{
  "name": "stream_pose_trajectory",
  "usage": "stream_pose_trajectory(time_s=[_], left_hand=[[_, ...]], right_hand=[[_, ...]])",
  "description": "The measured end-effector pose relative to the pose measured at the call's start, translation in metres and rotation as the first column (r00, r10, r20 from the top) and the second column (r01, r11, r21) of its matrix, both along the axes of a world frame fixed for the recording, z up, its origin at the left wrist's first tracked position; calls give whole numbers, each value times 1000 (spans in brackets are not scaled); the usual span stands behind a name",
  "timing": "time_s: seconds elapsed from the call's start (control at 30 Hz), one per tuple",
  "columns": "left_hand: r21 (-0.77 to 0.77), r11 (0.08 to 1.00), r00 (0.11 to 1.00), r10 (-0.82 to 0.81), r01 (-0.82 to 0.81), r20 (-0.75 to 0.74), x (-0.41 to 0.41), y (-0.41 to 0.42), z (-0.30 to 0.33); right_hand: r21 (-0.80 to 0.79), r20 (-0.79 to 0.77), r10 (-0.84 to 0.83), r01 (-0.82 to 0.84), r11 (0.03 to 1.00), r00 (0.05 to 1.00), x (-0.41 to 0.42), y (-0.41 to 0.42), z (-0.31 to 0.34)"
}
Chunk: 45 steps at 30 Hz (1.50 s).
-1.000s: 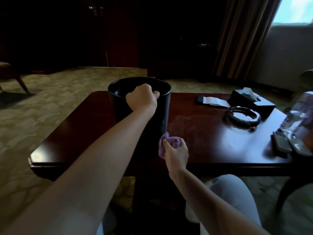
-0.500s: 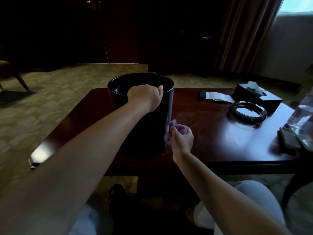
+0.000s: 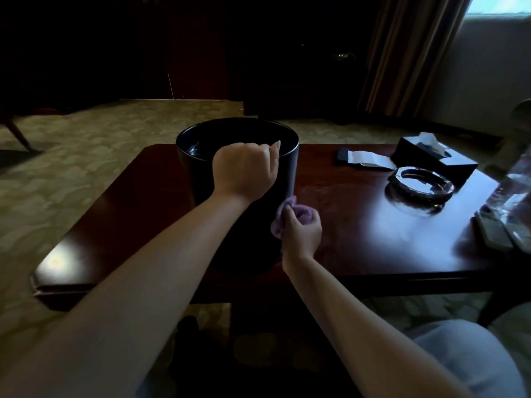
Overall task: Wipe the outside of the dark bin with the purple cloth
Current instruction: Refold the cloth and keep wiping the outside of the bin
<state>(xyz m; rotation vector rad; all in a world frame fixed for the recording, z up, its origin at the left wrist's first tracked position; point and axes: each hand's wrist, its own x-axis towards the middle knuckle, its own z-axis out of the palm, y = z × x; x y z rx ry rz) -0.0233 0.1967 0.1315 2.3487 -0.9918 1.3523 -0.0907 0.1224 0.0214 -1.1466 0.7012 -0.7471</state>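
Centrally, we log the dark bin (image 3: 198, 179): a round, upright, glossy black container standing on the near-left part of a dark red wooden table (image 3: 359, 234), with something faintly shiny inside that we cannot identify. Our left hand (image 3: 244, 170) is closed over the bin's near rim, fingers curled inward over the lip and the thumb lying along the edge.

Next, the purple cloth (image 3: 290, 214): bunched into a wad and pressed against the bin's right outer wall, roughly halfway down. Our right hand (image 3: 301, 234) is clenched around it, fingers wrapped tight, with cloth bulging out above and to the left of the knuckles.

Further items on the table, right half, well apart from the bin:
- a round glass ashtray (image 3: 421, 186), reflecting window light;
- a black tissue box (image 3: 436, 159) behind it, with a white tissue sticking up;
- a small dark object with a pale paper strip (image 3: 365, 159), left of the tissue box;
- a clear plastic bottle (image 3: 514, 185) at the right edge, blurred;
- flat grey remote-like items (image 3: 494, 234) below the bottle; we cannot tell exactly what they are.

Surroundings: patterned carpet (image 3: 86, 156), striped curtains (image 3: 402, 53) and a bright window (image 3: 500, 4) at upper right. Our pale-trousered knee (image 3: 459, 357) shows at lower right.
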Motion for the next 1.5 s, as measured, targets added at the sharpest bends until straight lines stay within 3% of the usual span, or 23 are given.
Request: stream_pose_trajectory(time_s=[0.07,0.2,0.3,0.4,0.5,0.6,0.73,0.87,1.0,1.2,1.37,1.5], left_hand=[[-14,999,999,33,-33,38,0,-1,-1],[-27,999,996,48,-46,78,2,-2,-2],[-52,997,991,66,-60,114,3,-4,-5],[-71,994,987,93,-84,131,2,-6,-5],[-67,993,983,106,-97,149,1,-5,-3],[-81,994,985,85,-74,150,3,-4,-6],[-87,994,987,83,-71,139,3,-6,-5],[-94,992,984,93,-80,151,4,-7,-4],[-100,992,986,91,-77,142,3,-7,-6],[-80,991,986,116,-107,120,3,-7,-6],[-71,994,994,87,-81,73,-1,-5,-3],[-73,995,995,71,-66,69,0,-4,-3]], right_hand=[[-13,32,-26,27,1000,999,4,0,8],[133,11,20,-21,991,1000,1,1,-6],[84,69,69,-75,994,995,0,-3,2],[78,118,14,-23,997,993,6,-10,19],[110,148,130,-147,983,980,3,-11,11],[165,137,159,-180,970,978,3,-12,8],[161,104,64,-80,984,992,12,-16,20],[238,93,135,-154,959,986,3,-18,10],[133,173,192,-216,967,966,8,-18,15],[118,170,184,-206,972,968,0,-12,19],[55,123,-29,23,998,992,9,-6,24],[94,66,93,-99,991,993,6,-9,-3]])
